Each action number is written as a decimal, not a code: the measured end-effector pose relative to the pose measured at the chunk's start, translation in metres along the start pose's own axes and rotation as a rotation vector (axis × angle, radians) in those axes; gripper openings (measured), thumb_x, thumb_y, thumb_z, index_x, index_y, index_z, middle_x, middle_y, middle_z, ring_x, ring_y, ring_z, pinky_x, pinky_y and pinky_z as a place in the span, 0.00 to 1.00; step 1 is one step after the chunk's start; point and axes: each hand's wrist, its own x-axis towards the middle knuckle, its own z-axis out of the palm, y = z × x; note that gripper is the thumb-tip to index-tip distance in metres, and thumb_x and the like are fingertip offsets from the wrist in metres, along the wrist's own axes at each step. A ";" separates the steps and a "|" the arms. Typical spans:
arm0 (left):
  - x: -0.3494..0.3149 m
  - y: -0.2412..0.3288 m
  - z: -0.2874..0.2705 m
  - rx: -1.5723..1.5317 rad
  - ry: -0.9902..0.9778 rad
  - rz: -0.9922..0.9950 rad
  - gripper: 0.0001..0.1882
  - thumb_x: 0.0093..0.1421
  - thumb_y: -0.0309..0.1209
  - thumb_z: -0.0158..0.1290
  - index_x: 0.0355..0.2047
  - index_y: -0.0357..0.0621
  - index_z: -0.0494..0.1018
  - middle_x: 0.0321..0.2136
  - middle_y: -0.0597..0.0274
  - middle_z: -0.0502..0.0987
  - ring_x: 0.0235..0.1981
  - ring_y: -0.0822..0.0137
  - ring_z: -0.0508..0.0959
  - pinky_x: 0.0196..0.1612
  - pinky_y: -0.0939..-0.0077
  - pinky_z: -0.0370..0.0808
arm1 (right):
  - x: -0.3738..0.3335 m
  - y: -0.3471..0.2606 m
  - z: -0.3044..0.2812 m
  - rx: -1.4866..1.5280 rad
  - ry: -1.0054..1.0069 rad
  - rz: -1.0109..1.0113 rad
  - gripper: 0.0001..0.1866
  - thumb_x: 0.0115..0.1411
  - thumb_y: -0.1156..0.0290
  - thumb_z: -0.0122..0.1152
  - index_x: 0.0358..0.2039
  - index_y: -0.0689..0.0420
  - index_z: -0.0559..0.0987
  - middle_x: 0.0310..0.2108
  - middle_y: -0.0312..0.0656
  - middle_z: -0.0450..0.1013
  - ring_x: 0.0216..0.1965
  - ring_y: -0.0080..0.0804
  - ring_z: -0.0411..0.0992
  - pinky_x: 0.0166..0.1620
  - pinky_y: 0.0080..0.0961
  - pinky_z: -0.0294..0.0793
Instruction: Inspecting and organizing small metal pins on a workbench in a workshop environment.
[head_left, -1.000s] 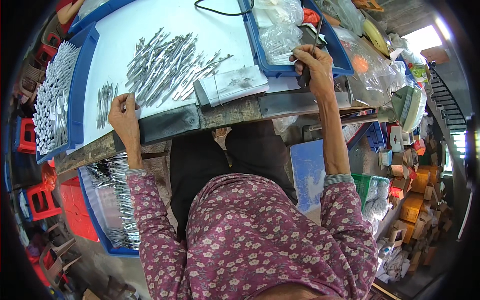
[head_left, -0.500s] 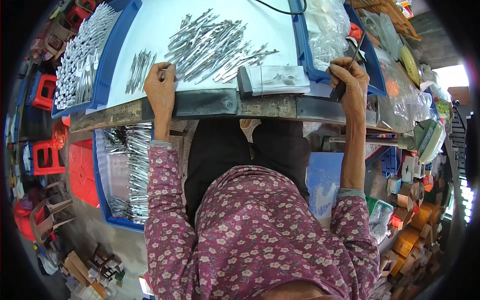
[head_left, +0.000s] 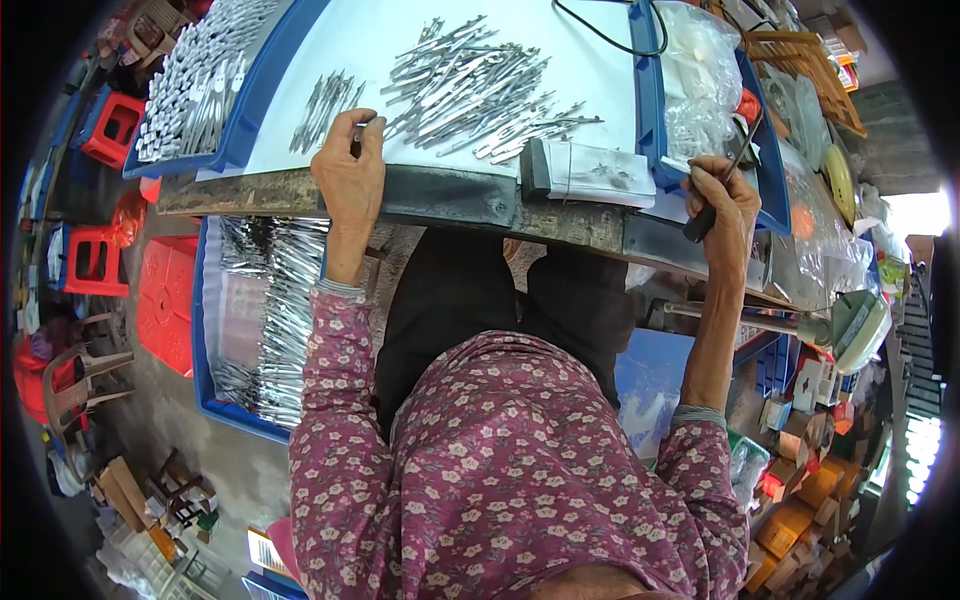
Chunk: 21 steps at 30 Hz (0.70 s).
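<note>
Near the table's front edge, my left hand point(head_left: 350, 175) is closed in a pinch. A small dark patch shows between its thumb and finger; I cannot make out what it is. Just beyond lies a small group of slim metal pieces point(head_left: 327, 108), with a larger pile of similar pieces point(head_left: 465, 88) to its right. My right hand point(head_left: 728, 205) grips a tool with a dark handle point(head_left: 699, 224) and a thin metal shaft. A small pale piece point(head_left: 676, 163) juts out by its fingertips. Between the hands sits a dark block with a white, smudged top point(head_left: 600, 174).
At the left, a blue tray point(head_left: 238, 140) holds rows of white-ended metal pieces. Another blue tray point(head_left: 203, 340) with metal pieces sits below the table. Plastic bags point(head_left: 700, 60) fill a blue tray at the right. A lamp head point(head_left: 862, 332) stands beside my right arm.
The view has turned, so the table and its contents sit differently in the picture. My left hand stays pinched near the smaller group; my right hand still holds the dark-handled tool.
</note>
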 end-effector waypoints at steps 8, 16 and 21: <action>-0.004 0.029 -0.001 -0.477 -0.124 -0.189 0.05 0.56 0.26 0.52 0.30 0.35 0.72 0.20 0.65 0.75 0.22 0.78 0.72 0.26 0.88 0.67 | -0.005 -0.001 0.025 0.119 -0.102 0.072 0.08 0.53 0.76 0.57 0.33 0.67 0.75 0.23 0.42 0.71 0.19 0.18 0.64 0.22 0.13 0.63; -0.022 0.056 0.027 -0.583 -0.566 -0.168 0.06 0.55 0.24 0.50 0.34 0.36 0.71 0.23 0.64 0.76 0.24 0.80 0.72 0.28 0.88 0.68 | -0.018 -0.025 0.063 0.058 -0.162 0.024 0.07 0.52 0.78 0.58 0.32 0.66 0.76 0.22 0.41 0.73 0.17 0.15 0.64 0.21 0.10 0.62; -0.036 0.066 0.040 -0.655 -0.733 -0.154 0.07 0.55 0.22 0.50 0.35 0.37 0.71 0.24 0.67 0.75 0.26 0.80 0.72 0.30 0.89 0.68 | -0.036 -0.029 0.089 -0.205 -0.214 -0.087 0.05 0.53 0.77 0.58 0.31 0.62 0.77 0.19 0.30 0.70 0.18 0.11 0.61 0.20 0.10 0.59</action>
